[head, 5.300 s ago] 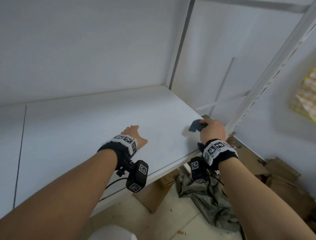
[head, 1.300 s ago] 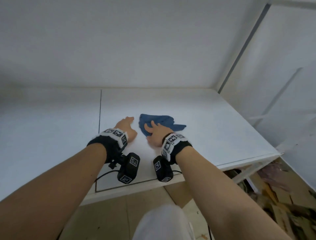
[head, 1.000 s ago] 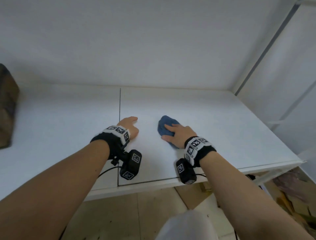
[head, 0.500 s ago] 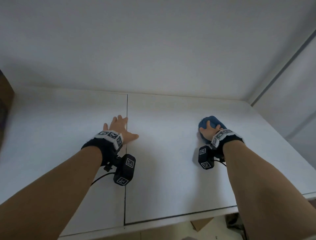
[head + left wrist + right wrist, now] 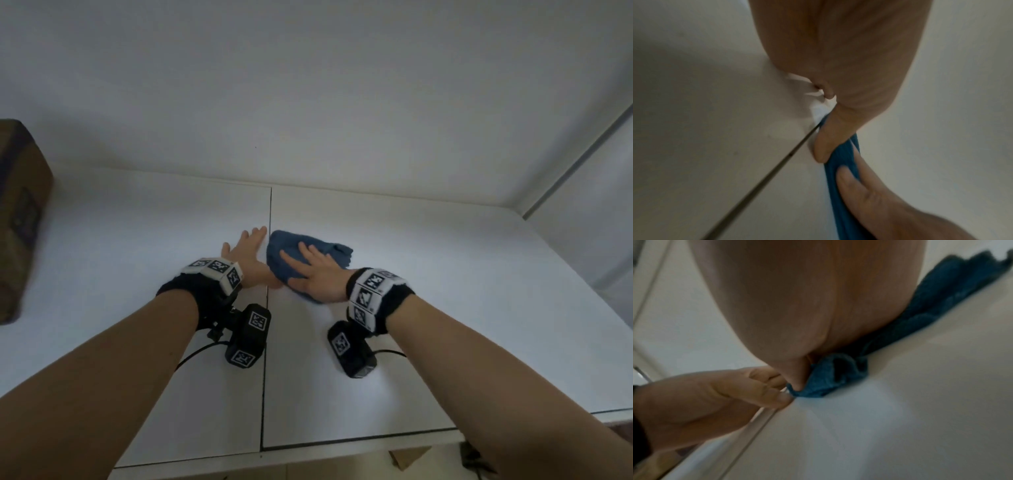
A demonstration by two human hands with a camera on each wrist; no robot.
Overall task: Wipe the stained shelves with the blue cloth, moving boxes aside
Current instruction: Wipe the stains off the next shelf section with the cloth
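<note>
The blue cloth [image 5: 286, 251] lies bunched on the white shelf [image 5: 445, 308], just right of the seam [image 5: 266, 342] between two shelf boards. My right hand [image 5: 317, 270] presses flat on it with fingers spread. My left hand [image 5: 245, 251] rests flat on the shelf just left of the seam, its thumb side touching the cloth. In the left wrist view my left thumb [image 5: 828, 139] lies against the cloth [image 5: 840, 162]. From the right wrist, the cloth [image 5: 834, 378] shows squeezed under my palm, with my left hand [image 5: 715, 394] beside it.
A brown cardboard box [image 5: 20, 219] stands on the shelf at the far left. The white back wall rises behind the shelf, and a grey upright [image 5: 575, 164] marks the right rear corner. The shelf's front edge [image 5: 342, 445] runs below my forearms.
My right hand has slid the cloth leftward across the shelf until it meets my left hand at the seam. The left hand has stayed flat in place.
</note>
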